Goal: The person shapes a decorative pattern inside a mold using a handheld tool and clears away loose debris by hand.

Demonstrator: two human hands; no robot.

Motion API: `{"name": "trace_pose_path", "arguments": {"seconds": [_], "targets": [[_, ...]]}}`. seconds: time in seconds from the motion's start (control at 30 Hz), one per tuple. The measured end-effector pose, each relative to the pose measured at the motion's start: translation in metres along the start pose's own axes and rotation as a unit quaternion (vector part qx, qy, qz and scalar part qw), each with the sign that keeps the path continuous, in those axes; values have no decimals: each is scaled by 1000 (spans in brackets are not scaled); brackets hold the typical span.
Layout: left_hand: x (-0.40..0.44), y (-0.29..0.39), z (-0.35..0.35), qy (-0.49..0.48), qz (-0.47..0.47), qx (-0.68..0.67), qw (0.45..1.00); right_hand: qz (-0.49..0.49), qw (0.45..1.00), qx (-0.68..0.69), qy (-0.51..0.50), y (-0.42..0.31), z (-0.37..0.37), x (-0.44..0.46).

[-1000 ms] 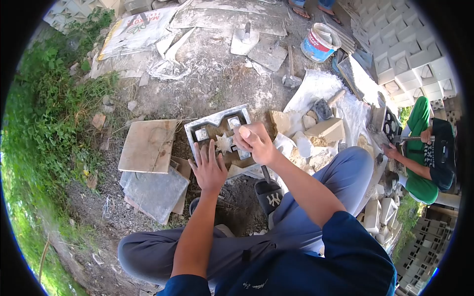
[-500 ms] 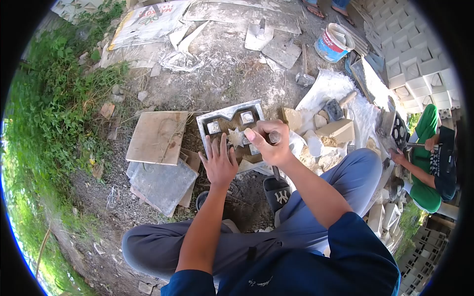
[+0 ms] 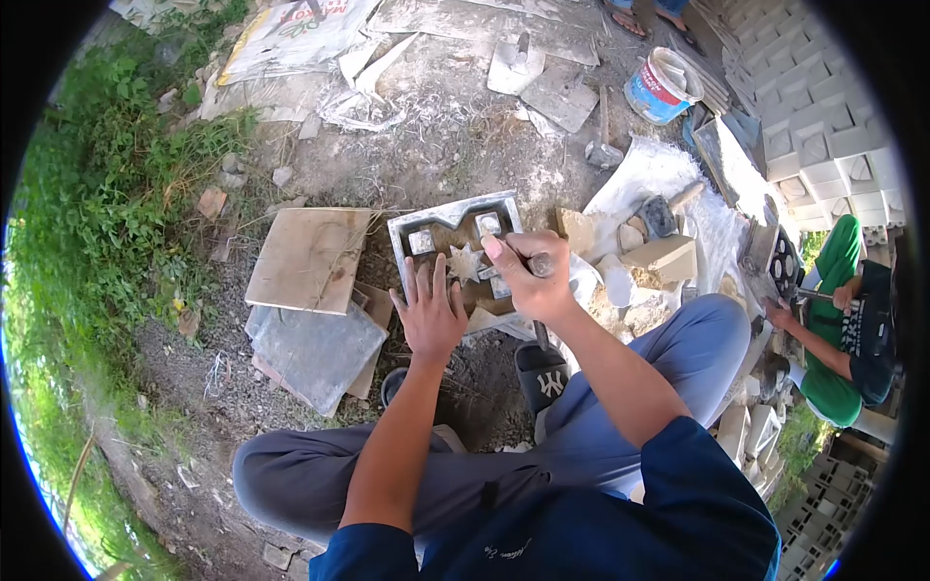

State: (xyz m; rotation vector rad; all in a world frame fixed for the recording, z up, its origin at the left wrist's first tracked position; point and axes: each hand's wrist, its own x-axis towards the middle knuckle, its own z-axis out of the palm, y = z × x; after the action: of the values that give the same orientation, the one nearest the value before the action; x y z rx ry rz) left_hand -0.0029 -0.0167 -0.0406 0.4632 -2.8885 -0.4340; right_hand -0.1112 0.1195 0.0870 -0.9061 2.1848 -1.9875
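Head-worn view, forward and down, apparently fisheye

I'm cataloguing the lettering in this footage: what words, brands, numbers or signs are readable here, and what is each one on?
"NY" (interlocked logo): the black slipper.
"NIPPON PAINT", small: the bucket; its blue-band lettering is unclear.
"MAK...", rest unclear: the white sack.
Too small to read: script on the wearer's navy shirt.
Too blurred to read: white lettering on the other person's dark shirt.
No numbers legible.

NY on the sandal [image 3: 544, 376] at five o'clock! NIPPON on the bucket [image 3: 659, 89], half past one; MAKO across the sack [image 3: 291, 41] at eleven!
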Motion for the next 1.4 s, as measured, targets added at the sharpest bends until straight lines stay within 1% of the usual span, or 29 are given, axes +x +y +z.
{"name": "trace_pose_path", "arguments": {"seconds": [0.07,0.1,0.13,0.23,0.27,0.3,0.33,0.37,0.4,0.47,0.5,0.53,0.6,0.63,0.67,0.73,0.8,0.87,0.9,0.97,1.0,1.07,1.13,1.23,1.27,1.33,1.4], "targets": [[4,3,0,-5,-5,2,1000,76,994,50,58,28,7,-5],[5,4,-1,-13,-13,5,1000,129,986,61,83,22,10,2],[9,4,1,-10,-13,7,1000,125,987,63,82,16,9,5],[4,0,3,-3,1,1,1000,-5,999,17,43,-3,4,-2],[1,-1,1,-4,-2,1,1000,-3,999,18,42,7,9,-8],[1,-1,2,-5,-2,3,1000,42,996,32,67,26,15,-14],[4,1,3,-3,-1,6,1000,83,991,45,92,26,18,-9],[5,0,6,-6,-5,7,1000,97,990,36,92,24,17,-10],[9,-1,6,-4,-6,10,1000,95,990,39,91,20,15,-6],[5,0,2,1,6,6,1000,9,997,25,74,12,10,-14],[4,2,0,-8,-6,8,1000,67,996,37,52,35,10,-17],[2,2,1,-3,-7,2,1000,63,996,32,49,36,10,-15],[5,1,1,-8,-2,7,1000,157,983,74,63,35,10,-2],[4,1,1,-14,-4,6,1000,158,983,74,61,31,5,1],[3,1,2,-9,-11,4,1000,155,984,73,53,27,-1,1],[2,-1,2,0,-7,-9,1000,123,981,138,61,6,-8,1],[-1,-2,0,5,-12,-16,1000,54,988,131,66,2,-12,-2],[1,-4,0,12,-14,-21,1000,-33,964,265,5,-22,-18,4],[0,-5,0,15,-10,-21,1000,-34,964,264,-6,-24,-19,5],[-2,-5,3,27,-4,-21,999,-109,950,289,-40,-27,-21,3],[-3,-5,4,29,-10,-24,999,-108,950,289,-46,-30,-19,1],[-2,-6,4,31,-5,-25,999,-123,964,232,-44,-36,-14,-2],[-1,-7,3,40,-9,-26,999,-126,961,238,-57,-32,-8,-5],[-2,-6,2,41,-11,-41,998,-73,978,191,-44,-30,2,-10],[-2,-6,2,45,-11,-45,998,-72,978,191,-48,-31,6,-10],[-3,-7,1,46,-16,-51,998,-33,978,204,-30,-36,13,-11],[-2,-7,1,45,-14,-51,998,-32,974,223,-28,-25,17,-12]]}}
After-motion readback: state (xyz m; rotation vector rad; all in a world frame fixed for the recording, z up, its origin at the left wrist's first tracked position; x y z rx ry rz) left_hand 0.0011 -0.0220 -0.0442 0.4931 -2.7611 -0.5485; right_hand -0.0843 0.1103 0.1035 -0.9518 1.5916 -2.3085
